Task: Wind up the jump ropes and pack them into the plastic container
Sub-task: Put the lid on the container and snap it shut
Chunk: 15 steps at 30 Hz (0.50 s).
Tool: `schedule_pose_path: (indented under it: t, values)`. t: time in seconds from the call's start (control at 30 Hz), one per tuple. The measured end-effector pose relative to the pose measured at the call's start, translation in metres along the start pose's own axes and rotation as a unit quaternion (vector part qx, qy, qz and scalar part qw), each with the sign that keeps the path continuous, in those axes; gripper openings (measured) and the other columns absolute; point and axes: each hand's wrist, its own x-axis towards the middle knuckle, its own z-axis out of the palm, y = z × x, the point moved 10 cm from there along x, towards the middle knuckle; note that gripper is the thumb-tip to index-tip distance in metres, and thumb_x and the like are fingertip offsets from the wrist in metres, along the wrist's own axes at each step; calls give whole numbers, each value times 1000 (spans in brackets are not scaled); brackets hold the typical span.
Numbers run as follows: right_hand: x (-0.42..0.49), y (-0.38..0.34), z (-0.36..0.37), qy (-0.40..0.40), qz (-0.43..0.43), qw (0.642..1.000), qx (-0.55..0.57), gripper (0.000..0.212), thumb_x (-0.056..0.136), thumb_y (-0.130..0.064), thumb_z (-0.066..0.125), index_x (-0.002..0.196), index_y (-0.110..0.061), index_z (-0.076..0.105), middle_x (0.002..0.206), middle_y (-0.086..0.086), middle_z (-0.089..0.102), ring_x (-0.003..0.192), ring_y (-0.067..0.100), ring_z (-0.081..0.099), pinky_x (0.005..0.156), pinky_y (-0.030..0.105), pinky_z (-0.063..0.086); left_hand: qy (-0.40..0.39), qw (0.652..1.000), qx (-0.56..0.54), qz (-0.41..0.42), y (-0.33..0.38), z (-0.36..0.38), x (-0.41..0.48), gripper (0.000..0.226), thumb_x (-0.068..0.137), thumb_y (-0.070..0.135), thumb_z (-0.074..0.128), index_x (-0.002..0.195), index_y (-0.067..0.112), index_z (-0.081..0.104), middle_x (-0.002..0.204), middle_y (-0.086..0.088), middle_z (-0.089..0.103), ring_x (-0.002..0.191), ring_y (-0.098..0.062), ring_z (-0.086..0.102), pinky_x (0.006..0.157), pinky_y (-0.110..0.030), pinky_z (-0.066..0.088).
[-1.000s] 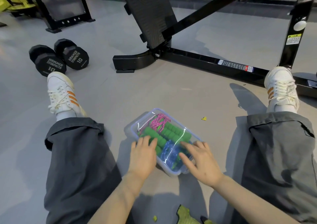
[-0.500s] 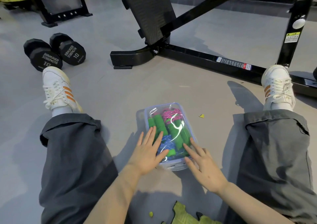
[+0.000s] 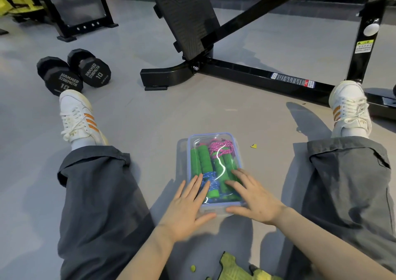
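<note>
Nearest the body, at the bottom edge, lies a crumpled yellow-green thing (image 3: 235,268); what it is I cannot tell. Just past it, both hands lie flat on the plastic container (image 3: 211,133), which sits on the floor (image 3: 150,119) between the outstretched legs. The left hand (image 3: 188,206) has straight, spread fingers over the near left corner. The right hand (image 3: 252,200) does the same over the near right corner, thumb along the near edge. Neither hand curls round anything; both press palm-down on the clear lid (image 3: 217,161).

Under the lid are the jump ropes: green foam handles (image 3: 203,159) lying lengthwise, a blue cord (image 3: 211,180) bunched at the near end and a pink cord (image 3: 218,148) at the far end. Whether the lid is latched cannot be told.

The box is probably light and stiff, with thin, smooth and rather slippery walls. The cords and foam handles are soft and may spring back against the lid. Pressing at the rim and corners should seat it better than pressing the middle; for lifting, the two long sides under the rim look best.

Farther off are a yellow scrap (image 3: 253,146), two black dumbbells (image 3: 72,71) and a black machine frame (image 3: 257,77).
</note>
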Motion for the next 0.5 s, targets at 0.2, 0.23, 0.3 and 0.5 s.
schedule_pose_path:
  t: [0.2,0.23,0.3,0.5]
  values:
    - [3,-4,1,16,-43,993,-109,68,90,-67,24,125,-13,46,125,24,58,113,40,57,91,45,48,28,999,-14,-4,-3,2,8,70,95,63,17,138,12,38,138,-13,52,132,-21,34,113,-37,12]
    - [2,-4,1,23,-44,992,-113,67,90,-66,23,125,-13,45,124,24,58,113,40,57,92,45,48,44,999,-13,0,-2,1,9,69,92,63,22,137,13,39,137,-13,54,131,-21,36,113,-36,12]
    - [2,-5,1,31,-40,992,-113,64,91,-64,25,125,-12,45,125,23,58,114,39,56,92,45,48,76,997,-10,12,1,-3,10,68,88,61,31,135,13,42,133,-13,57,128,-21,38,113,-36,14]
    - [3,-7,1,33,-26,994,-104,63,93,-62,23,124,-11,44,126,22,58,116,39,56,93,47,47,69,997,18,6,4,-4,14,67,85,57,34,124,11,64,129,-12,60,123,-23,52,107,-41,25]
